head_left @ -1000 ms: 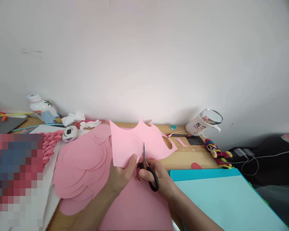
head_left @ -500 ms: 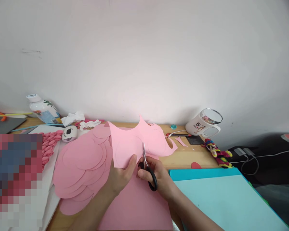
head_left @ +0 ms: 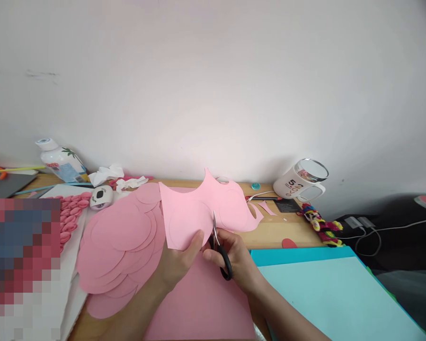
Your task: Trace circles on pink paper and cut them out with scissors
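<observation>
My left hand (head_left: pixel 181 263) pinches the lower edge of a pink sheet of paper (head_left: pixel 188 218), its thumb lying on top. Faint curved outlines are drawn on the sheet, and its upper and right edges have rounded cut-outs. In my right hand (head_left: pixel 230 255) is a pair of scissors (head_left: pixel 225 263) with black handles. Their blades meet the sheet along a drawn curve, just right of my left thumb. Below both hands lies another pink sheet (head_left: pixel 202 308). Many pink paper circles (head_left: pixel 120 232) overlap in a pile to the left.
A white mug (head_left: pixel 298 180) stands at the back right beside a colourful figure (head_left: pixel 319 222). Light blue sheets (head_left: pixel 333 293) lie at the right. At the back left are a white bottle (head_left: pixel 62 161), crumpled tissues (head_left: pixel 108 174) and a small white device (head_left: pixel 101 196).
The scissors have shifted slightly right along the curve, their blades closer together. The pink sheet has tilted a little, and my left hand has moved slightly with it.
</observation>
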### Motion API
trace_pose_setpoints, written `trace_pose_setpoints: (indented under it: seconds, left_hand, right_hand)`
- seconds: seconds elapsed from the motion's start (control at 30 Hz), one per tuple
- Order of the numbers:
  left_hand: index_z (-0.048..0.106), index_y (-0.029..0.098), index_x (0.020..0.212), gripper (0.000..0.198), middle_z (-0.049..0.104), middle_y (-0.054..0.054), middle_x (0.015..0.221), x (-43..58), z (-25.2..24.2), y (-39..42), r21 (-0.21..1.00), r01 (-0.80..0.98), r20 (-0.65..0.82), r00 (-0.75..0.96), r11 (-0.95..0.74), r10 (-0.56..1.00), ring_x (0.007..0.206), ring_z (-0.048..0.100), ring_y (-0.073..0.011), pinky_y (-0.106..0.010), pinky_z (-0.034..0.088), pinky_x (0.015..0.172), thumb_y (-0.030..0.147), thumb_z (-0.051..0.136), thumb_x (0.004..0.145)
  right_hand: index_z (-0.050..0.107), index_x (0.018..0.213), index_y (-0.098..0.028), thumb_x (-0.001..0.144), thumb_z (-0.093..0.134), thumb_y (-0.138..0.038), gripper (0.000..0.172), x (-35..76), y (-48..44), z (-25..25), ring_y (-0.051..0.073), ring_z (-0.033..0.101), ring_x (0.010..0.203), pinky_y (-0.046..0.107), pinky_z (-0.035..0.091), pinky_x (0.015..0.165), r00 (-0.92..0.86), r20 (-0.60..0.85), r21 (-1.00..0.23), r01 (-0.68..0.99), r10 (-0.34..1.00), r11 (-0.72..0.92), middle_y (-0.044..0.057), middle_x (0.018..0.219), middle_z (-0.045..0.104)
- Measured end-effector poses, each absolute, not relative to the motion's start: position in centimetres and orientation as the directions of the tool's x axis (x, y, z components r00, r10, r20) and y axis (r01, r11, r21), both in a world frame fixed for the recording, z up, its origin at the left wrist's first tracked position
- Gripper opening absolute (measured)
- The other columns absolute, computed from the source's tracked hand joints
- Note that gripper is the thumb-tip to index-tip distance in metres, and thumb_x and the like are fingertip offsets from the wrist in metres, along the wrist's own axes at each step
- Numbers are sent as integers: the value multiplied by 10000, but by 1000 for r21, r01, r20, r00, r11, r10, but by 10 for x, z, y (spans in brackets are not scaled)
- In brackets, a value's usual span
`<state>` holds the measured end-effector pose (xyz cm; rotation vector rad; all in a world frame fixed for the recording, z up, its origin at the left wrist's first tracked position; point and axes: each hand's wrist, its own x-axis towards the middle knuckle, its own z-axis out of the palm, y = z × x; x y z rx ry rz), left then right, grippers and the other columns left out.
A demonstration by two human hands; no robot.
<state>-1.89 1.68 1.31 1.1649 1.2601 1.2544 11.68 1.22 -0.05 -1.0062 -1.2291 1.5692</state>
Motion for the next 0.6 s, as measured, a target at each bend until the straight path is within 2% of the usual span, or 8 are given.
trace_pose_setpoints:
  seconds: [0.1, 0.23, 0.4, 0.6]
  left_hand:
    - [643, 200, 724, 101, 646, -29, 696, -21, 12, 18, 999, 16, 36, -46, -35, 998, 704, 620, -205, -318, 527, 687, 294, 634, 688]
    - [627, 202, 678, 73, 619, -16, 626, -21, 13, 18, 998, 18, 66, -42, -65, 997, 631, 603, -191, -313, 519, 639, 269, 653, 673]
    - [624, 201, 710, 83, 652, -36, 736, -17, 15, 16, 999, -23, 38, -133, -42, 990, 725, 621, -207, -319, 525, 677, 276, 642, 678]
    - [633, 193, 833, 166, 663, -46, 812, -19, 16, 16, 1000, -1, 19, -23, -19, 1000, 799, 625, -213, -317, 534, 719, 286, 613, 697]
  right_hand:
    - [553, 665, -166, 589, 769, -432, 351, 117, 12, -1, 84, 345, 536, 225, 284, 500, -299, -69, -979, -164, 952, -122, -46, 589, 433]
    - [528, 655, -167, 602, 768, -414, 348, 119, 12, -3, 81, 328, 532, 224, 263, 496, -310, -56, -978, -174, 949, -115, -52, 580, 411]
    - [535, 707, -166, 601, 772, -414, 358, 120, 11, -1, 92, 335, 567, 233, 263, 516, -344, -59, -978, -167, 937, -123, -38, 631, 431]
    - [550, 748, -154, 589, 785, -403, 377, 119, 12, -1, 90, 349, 571, 227, 262, 518, -344, -60, -975, -182, 937, -130, -35, 638, 444]
